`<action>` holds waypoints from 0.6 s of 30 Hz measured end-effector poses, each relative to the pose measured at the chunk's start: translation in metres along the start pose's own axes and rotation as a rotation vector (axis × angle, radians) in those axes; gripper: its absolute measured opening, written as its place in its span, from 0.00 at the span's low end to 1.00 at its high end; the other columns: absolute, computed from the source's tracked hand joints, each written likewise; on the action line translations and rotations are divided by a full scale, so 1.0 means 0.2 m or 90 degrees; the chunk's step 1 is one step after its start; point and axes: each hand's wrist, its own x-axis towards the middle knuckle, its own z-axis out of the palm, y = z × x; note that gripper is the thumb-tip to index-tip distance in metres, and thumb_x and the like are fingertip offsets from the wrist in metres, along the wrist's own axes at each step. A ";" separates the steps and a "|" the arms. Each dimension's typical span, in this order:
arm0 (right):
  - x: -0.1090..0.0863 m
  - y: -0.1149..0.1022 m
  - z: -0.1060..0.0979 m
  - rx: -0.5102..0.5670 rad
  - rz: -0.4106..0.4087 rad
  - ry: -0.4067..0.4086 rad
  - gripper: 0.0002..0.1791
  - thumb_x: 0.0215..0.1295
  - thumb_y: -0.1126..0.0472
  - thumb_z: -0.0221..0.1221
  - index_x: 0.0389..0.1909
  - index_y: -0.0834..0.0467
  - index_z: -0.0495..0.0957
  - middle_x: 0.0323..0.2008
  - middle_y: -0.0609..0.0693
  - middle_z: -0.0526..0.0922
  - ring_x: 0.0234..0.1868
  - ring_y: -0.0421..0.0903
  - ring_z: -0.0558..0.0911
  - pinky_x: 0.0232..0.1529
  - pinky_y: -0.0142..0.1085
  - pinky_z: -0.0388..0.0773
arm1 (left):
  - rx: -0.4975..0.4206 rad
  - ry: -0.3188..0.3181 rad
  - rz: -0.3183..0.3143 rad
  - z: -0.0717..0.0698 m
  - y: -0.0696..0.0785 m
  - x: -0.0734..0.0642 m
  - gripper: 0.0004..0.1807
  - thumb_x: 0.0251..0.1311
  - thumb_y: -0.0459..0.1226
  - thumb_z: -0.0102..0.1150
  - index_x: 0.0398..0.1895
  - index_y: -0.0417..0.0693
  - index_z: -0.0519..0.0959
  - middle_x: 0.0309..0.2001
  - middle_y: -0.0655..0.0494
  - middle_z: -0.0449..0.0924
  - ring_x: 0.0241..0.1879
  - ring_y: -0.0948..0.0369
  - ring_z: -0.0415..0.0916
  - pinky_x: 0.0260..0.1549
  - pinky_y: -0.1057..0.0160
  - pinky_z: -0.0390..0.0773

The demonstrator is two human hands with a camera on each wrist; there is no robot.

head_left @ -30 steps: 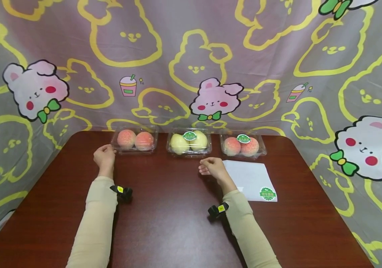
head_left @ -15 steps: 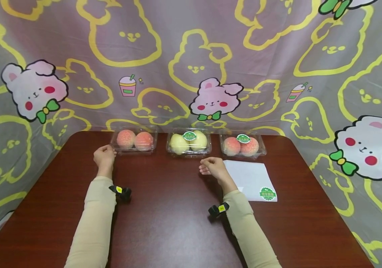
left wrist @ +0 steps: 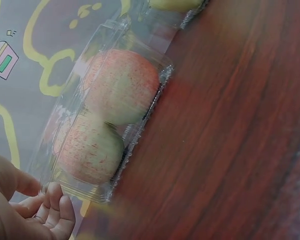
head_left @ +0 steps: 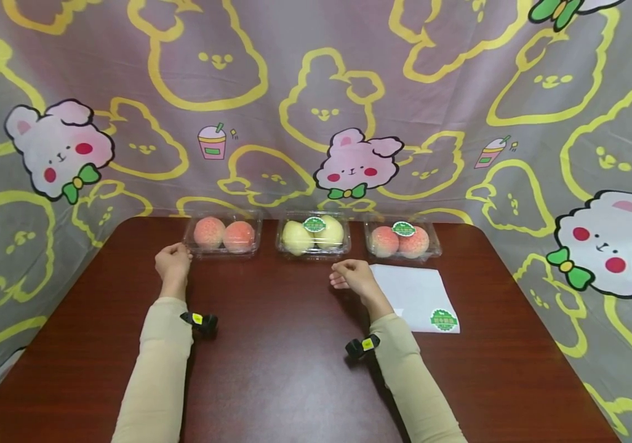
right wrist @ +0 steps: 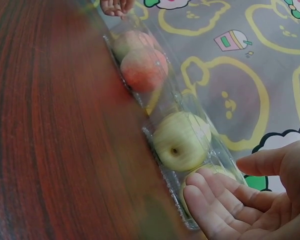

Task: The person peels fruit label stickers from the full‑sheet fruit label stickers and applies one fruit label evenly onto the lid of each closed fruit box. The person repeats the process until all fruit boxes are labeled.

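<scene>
Left hand (head_left: 173,263): loosely curled, peaches (head_left: 239,237) right alongside
Right hand (head_left: 353,277): relaxed, yellow fruit (head_left: 298,237) ahead
Dark dimple (right wrist: 175,150): right-wrist view only!

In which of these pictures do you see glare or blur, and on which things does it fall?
Head view: a pale sheen on the near part of the table, otherwise fairly sharp; left wrist view: small glints along the edge of the near box, table grain soft; right wrist view: table grain blurred, right hand fairly clear.

Narrow gaps between boxes (head_left: 324,251), curtain (head_left: 260,126) behind
</scene>
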 end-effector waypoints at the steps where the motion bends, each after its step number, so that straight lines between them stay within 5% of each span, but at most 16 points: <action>1: 0.00 0.00 0.00 -0.001 0.000 -0.001 0.19 0.70 0.65 0.50 0.51 0.79 0.72 0.20 0.45 0.80 0.21 0.35 0.80 0.31 0.30 0.84 | 0.004 -0.001 0.001 0.00 0.00 0.00 0.22 0.73 0.39 0.39 0.65 0.41 0.70 0.47 0.54 0.75 0.30 0.76 0.68 0.33 0.78 0.69; 11: 0.00 0.00 0.00 0.000 0.001 -0.009 0.19 0.70 0.65 0.50 0.51 0.79 0.72 0.21 0.46 0.81 0.21 0.35 0.80 0.30 0.29 0.83 | -0.021 -0.007 0.015 -0.04 -0.02 -0.04 0.21 0.71 0.38 0.43 0.61 0.36 0.72 0.25 0.68 0.70 0.23 0.78 0.69 0.27 0.80 0.73; 18: 0.00 0.00 0.01 -0.006 -0.004 -0.016 0.19 0.70 0.66 0.50 0.51 0.80 0.71 0.21 0.47 0.81 0.21 0.35 0.80 0.30 0.30 0.83 | -0.019 -0.044 0.005 -0.09 -0.03 -0.08 0.22 0.71 0.38 0.43 0.63 0.35 0.70 0.24 0.69 0.69 0.22 0.77 0.69 0.30 0.78 0.76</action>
